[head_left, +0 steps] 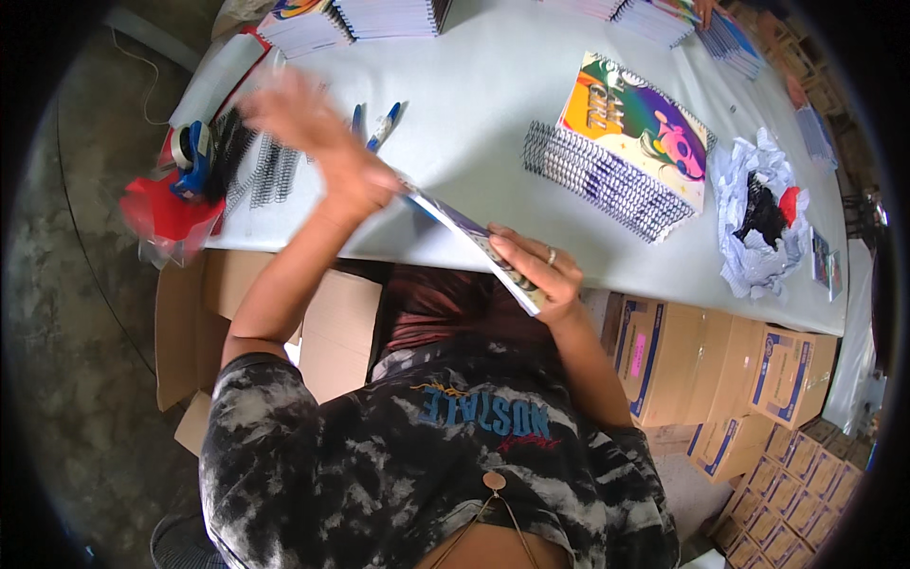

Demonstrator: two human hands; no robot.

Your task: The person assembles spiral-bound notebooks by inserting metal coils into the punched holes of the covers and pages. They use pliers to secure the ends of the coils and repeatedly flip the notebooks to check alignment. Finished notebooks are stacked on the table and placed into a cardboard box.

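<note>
A thin notebook (464, 228), seen nearly edge-on with its white page edges showing, slants over the table's front edge. My right hand (542, 270) grips its lower right end, thumb and fingers closed around it, a ring on one finger. At the other end, the heel of my left hand (308, 123) is beside or against the notebook; I cannot tell if they touch. Its fingers stretch out toward the far left, blurred by motion. Near that hand lie loose black wire spirals (272, 171) and two blue-and-white pens (384, 125).
To the right stands a stack of spiral notebooks (630, 133) with colourful covers, beside crumpled paper (749, 251). A blue tape dispenser (194, 159) and red plastic (166, 209) lie at the left edge. More notebooks (389, 17) stand at the back. Below are cardboard boxes (697, 365) and an open carton (336, 327).
</note>
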